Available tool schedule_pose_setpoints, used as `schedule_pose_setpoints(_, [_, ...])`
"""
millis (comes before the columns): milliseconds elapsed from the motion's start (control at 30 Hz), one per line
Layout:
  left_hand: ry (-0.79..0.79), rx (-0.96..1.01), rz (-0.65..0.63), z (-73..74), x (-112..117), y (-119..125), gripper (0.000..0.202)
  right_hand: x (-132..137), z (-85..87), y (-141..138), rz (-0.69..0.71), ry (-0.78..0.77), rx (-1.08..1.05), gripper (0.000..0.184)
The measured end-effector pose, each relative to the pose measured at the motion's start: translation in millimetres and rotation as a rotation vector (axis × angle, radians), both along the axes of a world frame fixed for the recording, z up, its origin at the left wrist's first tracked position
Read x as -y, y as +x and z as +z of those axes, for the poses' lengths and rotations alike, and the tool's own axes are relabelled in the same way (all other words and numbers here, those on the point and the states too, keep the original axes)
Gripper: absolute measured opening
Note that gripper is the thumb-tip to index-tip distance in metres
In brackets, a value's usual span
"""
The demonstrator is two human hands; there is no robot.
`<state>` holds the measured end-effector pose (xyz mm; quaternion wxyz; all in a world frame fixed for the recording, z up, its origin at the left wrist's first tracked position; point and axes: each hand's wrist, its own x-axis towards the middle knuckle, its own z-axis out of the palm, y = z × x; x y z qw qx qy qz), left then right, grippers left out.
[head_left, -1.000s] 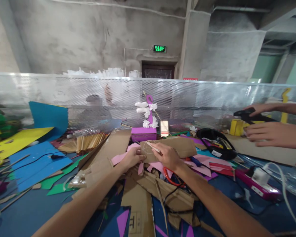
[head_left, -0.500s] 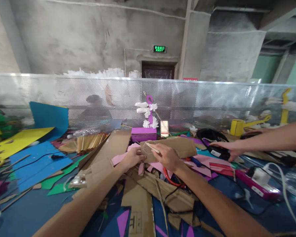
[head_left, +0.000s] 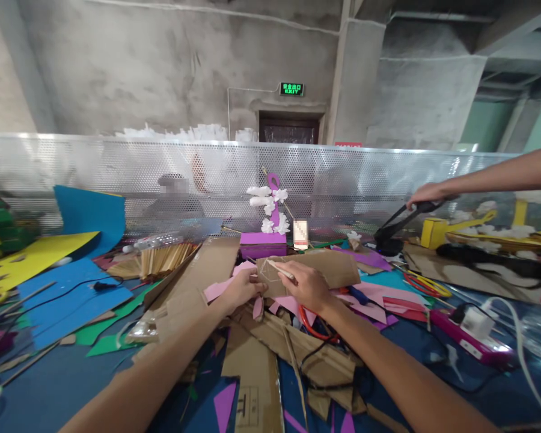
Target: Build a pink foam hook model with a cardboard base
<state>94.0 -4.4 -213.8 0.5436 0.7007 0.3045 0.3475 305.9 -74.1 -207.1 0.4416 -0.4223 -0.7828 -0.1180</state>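
A strip of brown cardboard point(head_left: 336, 269) lies in front of me, with faint pale outlines drawn near its left end. My right hand point(head_left: 310, 286) is closed in a writing grip around a slim pale pen point(head_left: 285, 270), its tip on or just over those lines. At the cardboard's left edge, my left hand point(head_left: 242, 287) pinches and steadies it, fingers curled. Pink foam sheet pieces point(head_left: 219, 290) lie beside and under the hands. A small pink petal-shaped piece point(head_left: 258, 308) sits just below my left fingers.
A purple box point(head_left: 264, 245) bearing a purple-and-white figure stands behind the cardboard. On the right, another person's hand point(head_left: 428, 193) lifts a black strap-like item point(head_left: 399, 225). A magenta power strip point(head_left: 473, 343), cables, cardboard scraps point(head_left: 252, 367) and blue sheets point(head_left: 74, 300) crowd the table.
The other person's hand has risen from the table, lifting the black item and uncovering red and yellow handles. My own hands and the cardboard hold nearly the same positions.
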Motion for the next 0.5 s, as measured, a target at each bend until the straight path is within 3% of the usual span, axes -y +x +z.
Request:
schedule_pose_setpoints(100, [0.0, -0.001, -0.019, 0.8, -0.1, -0.5, 0.041, 1.1, 0.7, -0.6, -0.017, -0.013, 0.019, 0.034])
schedule_pose_setpoints(500, [0.024, -0.019, 0.032, -4.1, -5.5, -2.3, 0.031, 1.5, 0.8, -3.4, 0.186, -0.015, 0.069, 0.027])
